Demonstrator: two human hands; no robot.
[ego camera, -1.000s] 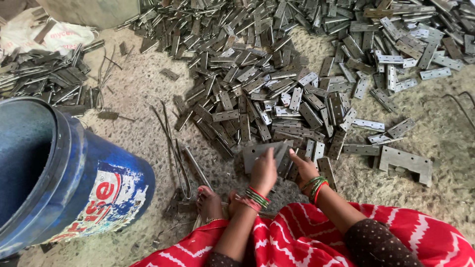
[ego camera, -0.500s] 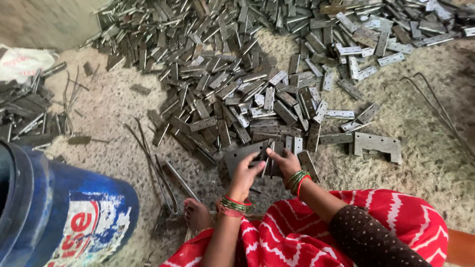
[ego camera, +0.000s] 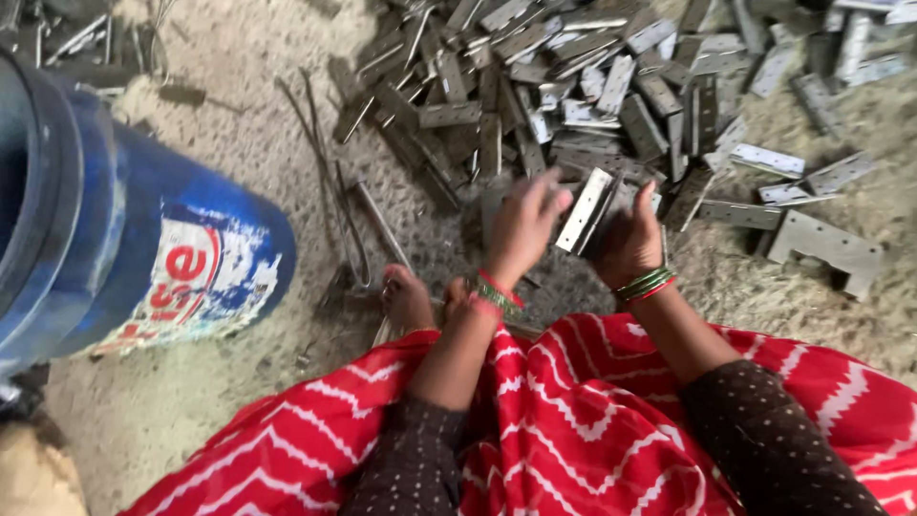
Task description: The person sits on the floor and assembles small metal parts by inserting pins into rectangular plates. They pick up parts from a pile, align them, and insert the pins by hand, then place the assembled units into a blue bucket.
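Both hands are gripping one small stack of flat grey metal hinge plates point(ego camera: 585, 212). Her right hand point(ego camera: 630, 239) is wrapping around the stack from below, and the left hand point(ego camera: 521, 229) is pressing on its other side with the fingers point(ego camera: 546, 191) spread a bit. The stack is being held up just above the floor, close in front of her knees.

Going from big to small, the sandy floor point(ego camera: 239, 124) is lying under everything. A red skirt with white zigzags point(ego camera: 573, 430) is covering her lap. A big blue bucket point(ego camera: 124, 248) is lying on its side at the left. I cannot tell what is in it, because the inside is dark. A wide pile of loose hinge plates point(ego camera: 592, 86) is spreading out past the hands. Another small heap point(ego camera: 67, 38) is sitting at the top left. One bigger plate with holes point(ego camera: 826, 248) is lying at the right. Some thin bent rods point(ego camera: 334, 191) are lying between the bucket and the pile. A bare foot point(ego camera: 406, 296) is peeking out from the skirt. Red and green bangles point(ego camera: 645, 284) are sitting on both wrists.

It looks like only a few plates are being gathered so far, and very many are waiting on the floor, so most of the work seems left
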